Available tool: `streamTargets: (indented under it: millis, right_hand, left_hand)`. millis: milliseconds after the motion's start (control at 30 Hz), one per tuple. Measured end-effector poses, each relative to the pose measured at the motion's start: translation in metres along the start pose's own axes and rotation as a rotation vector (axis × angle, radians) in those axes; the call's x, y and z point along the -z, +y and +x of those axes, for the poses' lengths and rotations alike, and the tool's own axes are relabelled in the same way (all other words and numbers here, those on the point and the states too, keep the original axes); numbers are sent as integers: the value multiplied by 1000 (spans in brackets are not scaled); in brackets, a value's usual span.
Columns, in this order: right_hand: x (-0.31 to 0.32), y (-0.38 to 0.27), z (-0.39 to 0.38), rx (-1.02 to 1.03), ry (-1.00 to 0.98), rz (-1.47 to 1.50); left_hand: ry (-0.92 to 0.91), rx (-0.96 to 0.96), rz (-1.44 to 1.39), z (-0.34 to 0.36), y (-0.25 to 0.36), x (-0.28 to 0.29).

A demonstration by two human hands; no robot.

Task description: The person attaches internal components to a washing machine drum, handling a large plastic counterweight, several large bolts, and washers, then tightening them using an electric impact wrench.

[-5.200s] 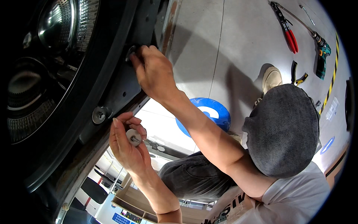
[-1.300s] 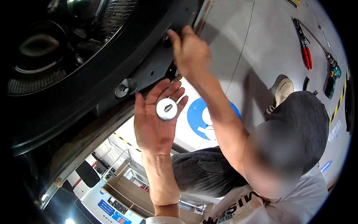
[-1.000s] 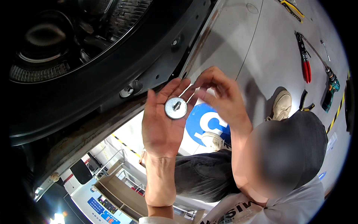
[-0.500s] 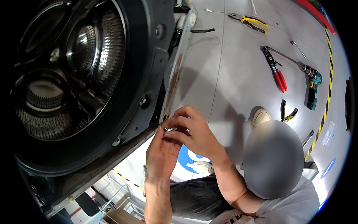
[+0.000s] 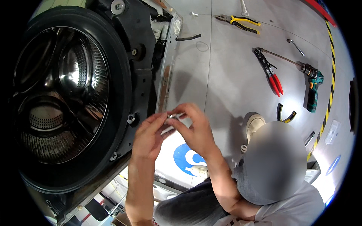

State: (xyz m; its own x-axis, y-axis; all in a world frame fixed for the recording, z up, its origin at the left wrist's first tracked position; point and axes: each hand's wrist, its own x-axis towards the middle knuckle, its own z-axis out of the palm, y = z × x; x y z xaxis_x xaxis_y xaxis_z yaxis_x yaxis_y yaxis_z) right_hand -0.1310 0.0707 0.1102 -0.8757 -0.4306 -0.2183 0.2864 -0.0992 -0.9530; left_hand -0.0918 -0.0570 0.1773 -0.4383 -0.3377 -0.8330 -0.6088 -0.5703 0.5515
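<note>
A small shiny metal piece (image 5: 172, 116) is pinched between my two hands, its exact kind too small to make out. My left hand (image 5: 149, 136) has its fingertips closed at the piece's left side. On the other side, the thumb and forefinger of my right hand (image 5: 193, 130) close on the same piece. Both hands hover by the lower right edge of an opened washing machine (image 5: 120, 75). Its steel drum (image 5: 77, 71) sits inside a black ring. A bolt (image 5: 131, 119) stands in the dark front just left of my left hand.
On the grey floor to the right lie yellow-black pliers (image 5: 241, 23), red-handled pliers (image 5: 274, 81), a green cordless drill (image 5: 313, 86) with a long bit, a metal socket bar (image 5: 296, 47), a wrench (image 5: 244, 8) and a bolt (image 5: 194, 14). A shoe (image 5: 255, 126) is near my right arm.
The view has shifted, so the machine sits farther left. Both hands have moved away from the machine's edge, still pinching the small metal piece, with the fingers turned a little.
</note>
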Motion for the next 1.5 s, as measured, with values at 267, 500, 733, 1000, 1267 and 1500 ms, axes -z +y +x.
streamTargets:
  millis: [267,500,733,1000,1267,1500]
  right_hand:
    - [-3,13,11,-382,53,973]
    - [-23,30,41,-254,99,758]
    - [-13,33,49,-292,46,894]
    - [-2,35,58,-337,62,878]
    - [-17,58,82,-326,34,1158]
    - [-29,58,119,-220,109,961]
  left_hand:
    - [121,-492,149,19,-11,-42]
    - [281,-695,122,59,-23,-37]
    - [153,-733,139,62,-18,-46]
    - [103,-625,304,65,-9,-44]
    - [216,-607,534,17,-4,-36]
    - [-366,-200,1235,-99,-3,-54]
